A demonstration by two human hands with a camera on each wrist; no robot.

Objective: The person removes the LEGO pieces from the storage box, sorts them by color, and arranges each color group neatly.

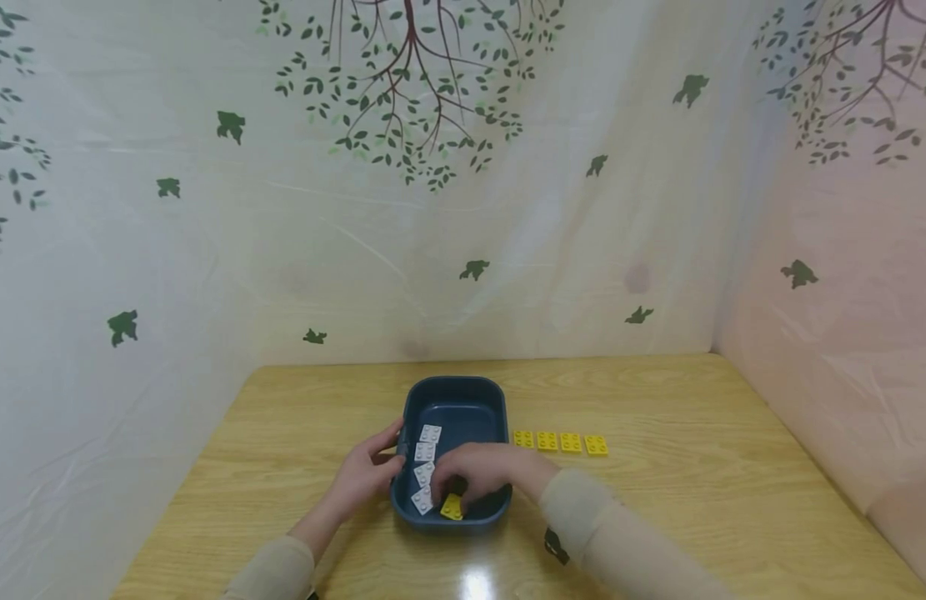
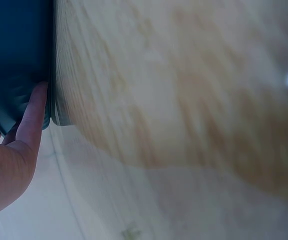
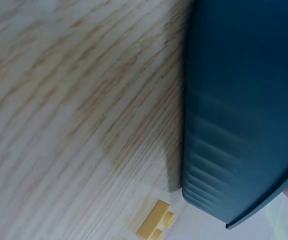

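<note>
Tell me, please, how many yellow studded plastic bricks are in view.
5: four yellow studded plastic bricks in a row on the wooden table, right of the dark blue rectangular tray; one yellow brick inside the tray, by the right hand. The hand may hide more.

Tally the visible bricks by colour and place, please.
White bricks in the tray: 4
Yellow brick at the right hand, in the tray: 1
Yellow bricks on the table: 4
Total: 9 (the right hand may hide more)

Wooden table (image 1: 680, 467), pale leaf-printed sheeting (image 1: 402, 250) behind
</note>
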